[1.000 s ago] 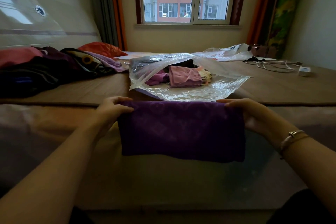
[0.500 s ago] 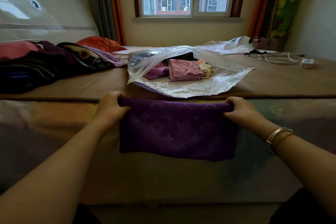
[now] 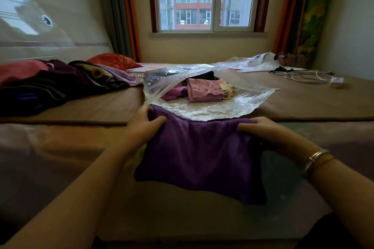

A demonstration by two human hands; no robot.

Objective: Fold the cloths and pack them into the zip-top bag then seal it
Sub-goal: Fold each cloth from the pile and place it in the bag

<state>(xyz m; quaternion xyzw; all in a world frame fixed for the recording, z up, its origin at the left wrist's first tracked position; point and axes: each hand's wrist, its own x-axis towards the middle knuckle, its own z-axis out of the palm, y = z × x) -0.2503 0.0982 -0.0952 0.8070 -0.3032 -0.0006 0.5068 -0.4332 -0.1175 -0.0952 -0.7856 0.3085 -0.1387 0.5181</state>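
Both hands grip a folded dark purple terry cloth [image 3: 200, 157] at the mouth of a clear zip-top plastic bag [image 3: 212, 107].

The left hand [image 3: 144, 125] curls its fingers round the cloth's far left corner, which touches the bag's open lip; the right hand [image 3: 261, 129] pinches the far right edge, with metal bangles [image 3: 317, 157] on its wrist. The cloth's near part hangs over the brown bed [image 3: 303, 103]. Inside the bag lie a folded pink cloth [image 3: 204, 90], a purple one and a dark one behind. A heap of dark and red clothes [image 3: 50, 83] lies to the left, and a white charger cable [image 3: 303, 77] to the right.
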